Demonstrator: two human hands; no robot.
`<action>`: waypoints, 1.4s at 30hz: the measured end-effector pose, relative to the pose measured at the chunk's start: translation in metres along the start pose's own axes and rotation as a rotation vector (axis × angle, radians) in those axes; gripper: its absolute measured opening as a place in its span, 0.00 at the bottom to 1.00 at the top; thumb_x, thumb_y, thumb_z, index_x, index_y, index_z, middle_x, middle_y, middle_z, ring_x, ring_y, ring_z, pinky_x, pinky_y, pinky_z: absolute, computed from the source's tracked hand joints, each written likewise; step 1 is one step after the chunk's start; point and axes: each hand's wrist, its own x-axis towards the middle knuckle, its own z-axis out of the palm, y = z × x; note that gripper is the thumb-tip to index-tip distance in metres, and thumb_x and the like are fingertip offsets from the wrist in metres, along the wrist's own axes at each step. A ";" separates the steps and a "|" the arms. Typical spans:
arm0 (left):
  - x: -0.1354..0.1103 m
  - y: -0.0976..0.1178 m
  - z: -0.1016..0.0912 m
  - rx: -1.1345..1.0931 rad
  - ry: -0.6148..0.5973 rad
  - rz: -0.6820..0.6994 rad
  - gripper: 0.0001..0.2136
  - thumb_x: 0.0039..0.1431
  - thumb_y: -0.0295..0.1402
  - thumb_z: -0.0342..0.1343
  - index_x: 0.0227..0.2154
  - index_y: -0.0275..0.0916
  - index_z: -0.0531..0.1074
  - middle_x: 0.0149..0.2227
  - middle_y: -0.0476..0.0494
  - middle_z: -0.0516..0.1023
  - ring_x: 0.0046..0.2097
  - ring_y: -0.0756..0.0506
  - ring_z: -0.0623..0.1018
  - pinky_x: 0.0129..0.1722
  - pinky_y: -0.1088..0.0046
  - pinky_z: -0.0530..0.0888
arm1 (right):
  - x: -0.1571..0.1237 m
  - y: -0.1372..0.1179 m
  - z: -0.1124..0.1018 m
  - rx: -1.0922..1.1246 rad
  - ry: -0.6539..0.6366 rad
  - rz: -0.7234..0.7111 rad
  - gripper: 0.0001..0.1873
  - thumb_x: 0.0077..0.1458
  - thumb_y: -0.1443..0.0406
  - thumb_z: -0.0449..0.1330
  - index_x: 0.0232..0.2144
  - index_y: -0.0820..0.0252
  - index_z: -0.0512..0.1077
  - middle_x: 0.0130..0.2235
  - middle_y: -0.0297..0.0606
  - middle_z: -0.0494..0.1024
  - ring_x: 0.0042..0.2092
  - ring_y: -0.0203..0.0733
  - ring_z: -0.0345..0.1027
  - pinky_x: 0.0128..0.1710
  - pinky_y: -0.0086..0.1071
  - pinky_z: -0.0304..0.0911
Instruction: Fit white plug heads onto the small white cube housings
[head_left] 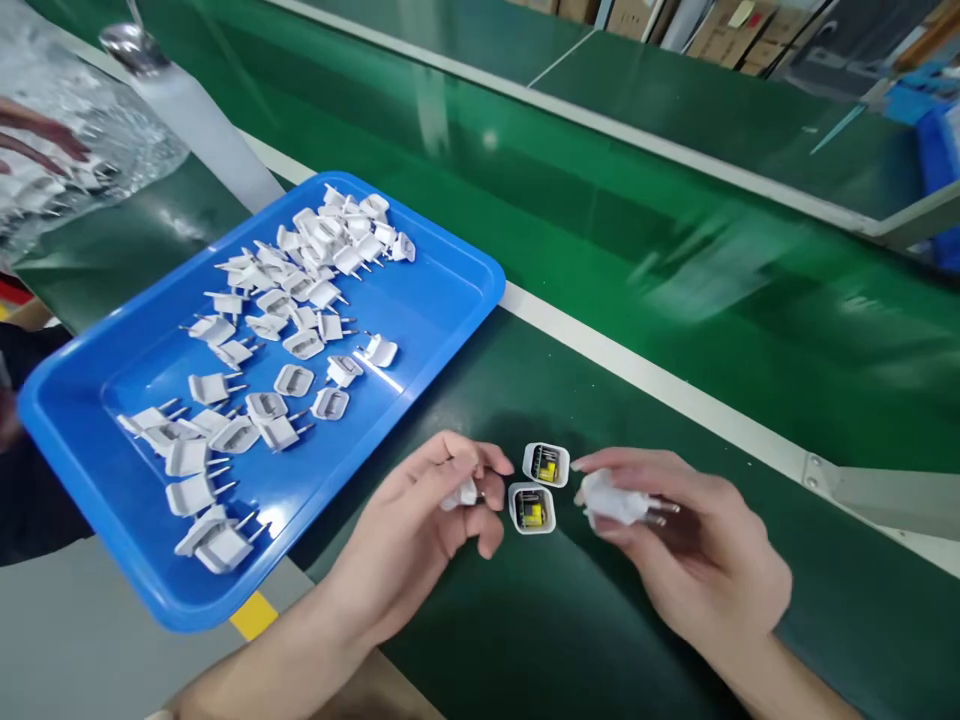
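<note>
My left hand [435, 510] is closed on a small white plug piece [466, 493], pinched between thumb and fingers. My right hand [690, 545] grips a white charger plug [611, 500] whose two metal pins point right. Between the hands, two open white charger shells [531, 507] [546, 464] stand on the dark green mat [525, 620], yellow and black parts showing inside. Left of my left hand lies a blue tray [457, 270] with several loose white plug caps [300, 300] scattered in it.
A green conveyor belt [675, 250] runs behind the mat, edged by a white strip [645, 375]. At the far left, another person's fingers [37, 135] rest on a clear plastic bag [82, 130] of parts. Cardboard boxes [720, 30] stand at the back.
</note>
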 end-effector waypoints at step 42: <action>0.005 -0.037 -0.018 1.505 -0.226 0.656 0.04 0.64 0.32 0.54 0.35 0.42 0.64 0.26 0.53 0.72 0.25 0.47 0.70 0.32 0.66 0.59 | -0.016 0.011 0.019 -0.183 -0.207 -0.152 0.13 0.62 0.74 0.62 0.47 0.59 0.71 0.35 0.37 0.78 0.31 0.40 0.68 0.31 0.36 0.63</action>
